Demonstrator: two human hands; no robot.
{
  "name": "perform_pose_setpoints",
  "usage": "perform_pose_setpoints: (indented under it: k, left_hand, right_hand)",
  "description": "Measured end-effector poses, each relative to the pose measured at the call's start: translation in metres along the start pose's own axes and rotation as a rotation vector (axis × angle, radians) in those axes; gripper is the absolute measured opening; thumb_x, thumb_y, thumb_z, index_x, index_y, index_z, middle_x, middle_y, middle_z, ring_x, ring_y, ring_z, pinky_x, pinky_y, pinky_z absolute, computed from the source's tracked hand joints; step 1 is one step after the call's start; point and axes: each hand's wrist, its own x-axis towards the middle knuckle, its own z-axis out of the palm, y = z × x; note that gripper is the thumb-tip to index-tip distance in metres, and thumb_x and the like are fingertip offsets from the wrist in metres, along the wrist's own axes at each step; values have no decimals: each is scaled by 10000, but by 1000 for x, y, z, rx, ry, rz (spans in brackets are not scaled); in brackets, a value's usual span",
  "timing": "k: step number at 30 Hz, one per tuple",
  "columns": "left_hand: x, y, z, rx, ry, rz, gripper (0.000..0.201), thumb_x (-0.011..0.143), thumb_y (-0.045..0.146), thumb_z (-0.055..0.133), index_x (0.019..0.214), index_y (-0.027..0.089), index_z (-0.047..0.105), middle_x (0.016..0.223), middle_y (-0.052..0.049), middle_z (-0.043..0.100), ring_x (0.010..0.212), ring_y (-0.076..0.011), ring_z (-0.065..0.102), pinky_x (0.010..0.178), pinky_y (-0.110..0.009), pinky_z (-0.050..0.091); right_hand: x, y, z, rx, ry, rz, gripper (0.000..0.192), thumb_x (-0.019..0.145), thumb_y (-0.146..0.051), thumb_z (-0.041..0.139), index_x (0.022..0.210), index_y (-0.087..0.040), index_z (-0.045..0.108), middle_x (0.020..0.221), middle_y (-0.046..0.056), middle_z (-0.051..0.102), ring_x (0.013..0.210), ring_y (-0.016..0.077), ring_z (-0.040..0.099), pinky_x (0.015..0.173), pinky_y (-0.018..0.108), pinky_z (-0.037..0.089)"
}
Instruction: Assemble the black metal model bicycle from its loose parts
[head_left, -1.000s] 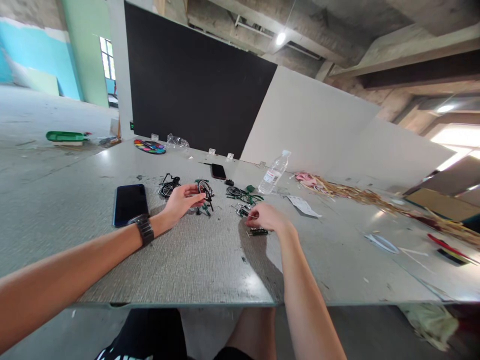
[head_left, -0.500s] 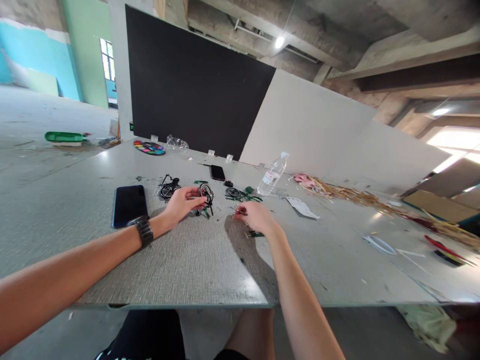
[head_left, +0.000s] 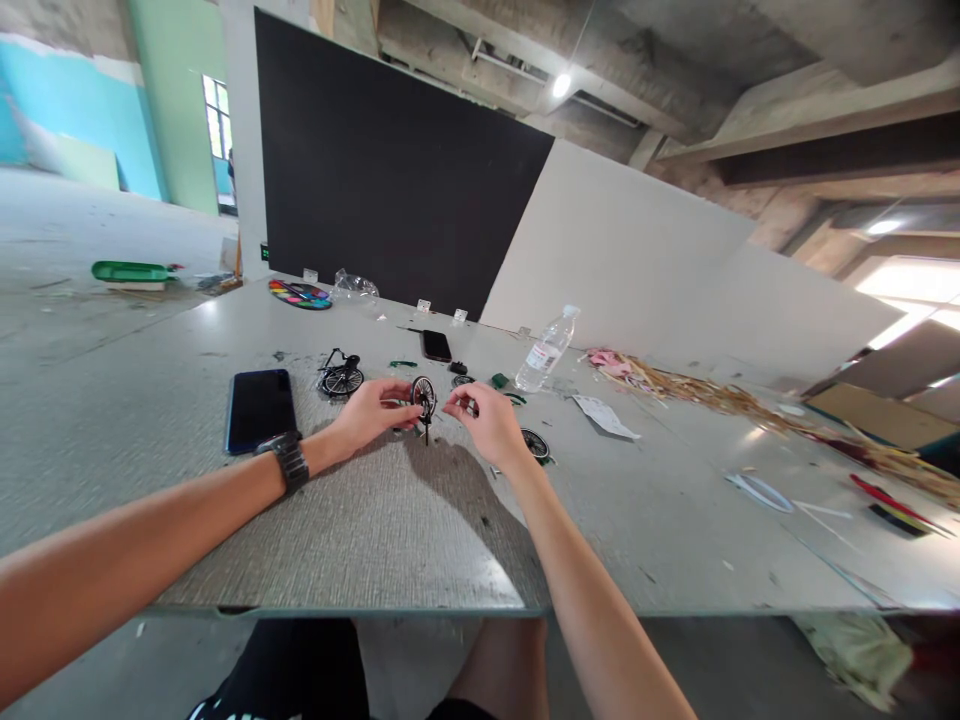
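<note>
My left hand (head_left: 377, 408) is closed on a small toy bicycle wheel (head_left: 423, 396) that stands upright, with a thin black part hanging below it. Just right of the wheel, my right hand (head_left: 484, 415) has thumb and fingers pinched together; whatever lies between them is too small to make out. Behind the left hand rests a black miniature bicycle part with a wheel (head_left: 342, 376). Another spoked wheel (head_left: 535, 444) lies beside my right wrist. Small green pieces (head_left: 500, 381) sit beyond the right hand, some hidden by it.
A large dark phone (head_left: 260, 412) lies left, a smaller phone (head_left: 436, 346) farther back. A water bottle (head_left: 547, 350) stands right of centre near a paper sheet (head_left: 604, 416). Straw-like strips (head_left: 690, 388), scissors (head_left: 757, 490) and a paint palette (head_left: 300, 293) lie around the table.
My right hand has lifted and moved left, close to the wheel in my left hand. That wheel has shifted slightly right and down. The wheel beside my right wrist now shows.
</note>
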Motion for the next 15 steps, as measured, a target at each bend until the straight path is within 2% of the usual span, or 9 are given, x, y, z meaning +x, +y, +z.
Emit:
perform_pose_setpoints:
  k: [6,15]
  left_hand:
    - [1,-1,0,30,-55,32,387,738,340,813,1037,129,685,1013,-85,730,788,-159,684,742,-335,585]
    - [0,0,0,61,-109,27,370,750,328,802,1049,141,690,1012,-73,740,764,-154,692,757,-345,592]
  right_hand:
    - [0,-6,10,30,51,-29,88,925,-310,668,894,-229,681,876,13,639,741,157,566,693,264,399]
    - [0,-11,13,40,39,-26,60,920,-273,673,887,-223,679,867,21,645,790,175,596,715,274,410]
